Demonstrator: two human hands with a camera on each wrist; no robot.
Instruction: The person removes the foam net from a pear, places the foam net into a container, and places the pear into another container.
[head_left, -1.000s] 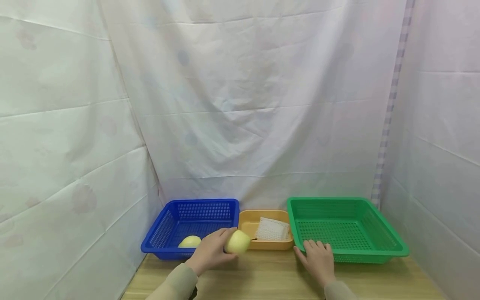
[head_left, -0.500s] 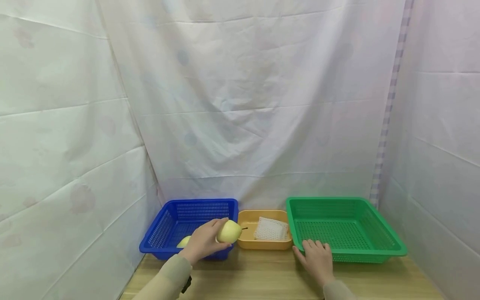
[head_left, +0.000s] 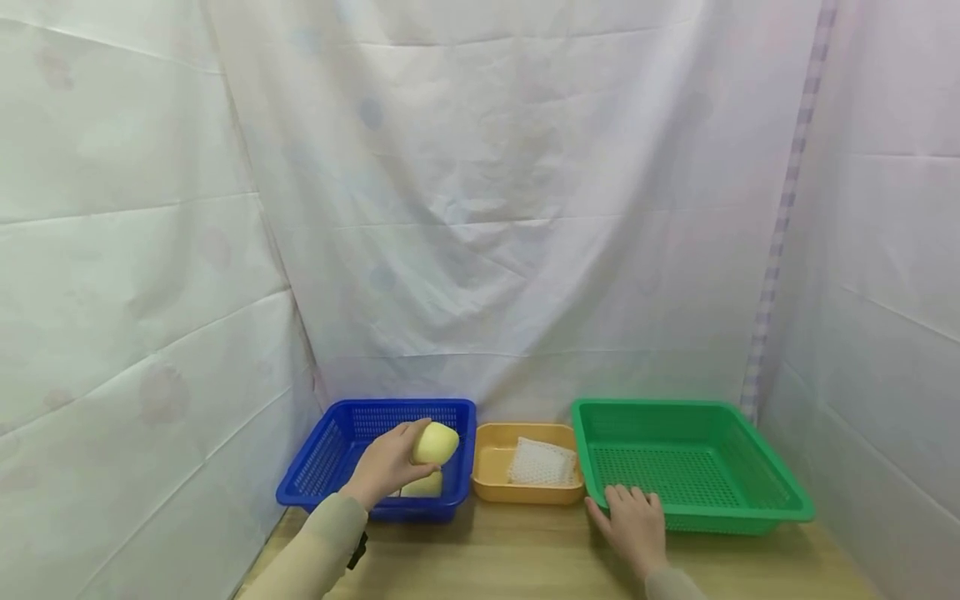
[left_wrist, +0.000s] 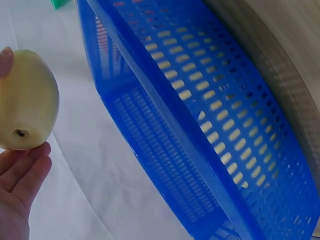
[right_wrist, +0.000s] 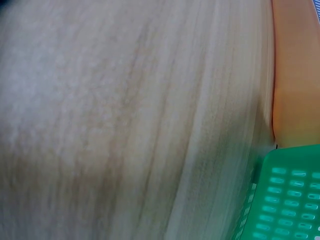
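Observation:
A pale yellow pear (head_left: 436, 443) is pinched by my left hand (head_left: 390, 467) above the blue basket (head_left: 467, 450). In the left wrist view, the pear (left_wrist: 30, 100) rests between fingertips and thumb, with its dark blossom end facing the camera. Below the held fruit, a second pear (head_left: 423, 485) lies inside the basket, partly hidden by the hand. My right hand (head_left: 633, 527) rests on the near left rim of the green basket (head_left: 738, 507), its fingers over the edge and its thumb apart from them. That hand is out of the right wrist view.
Between the baskets stands a yellow tray (head_left: 491, 492) with folded white foam netting (head_left: 542, 462) in it. All three containers stand on a wooden table (head_left: 517, 554). White cloth (head_left: 480, 250) hangs behind and at both sides.
My left hand has carried the pear leftward and away from me, from beside the tray to above the blue basket. The right hand stays at the green basket's rim.

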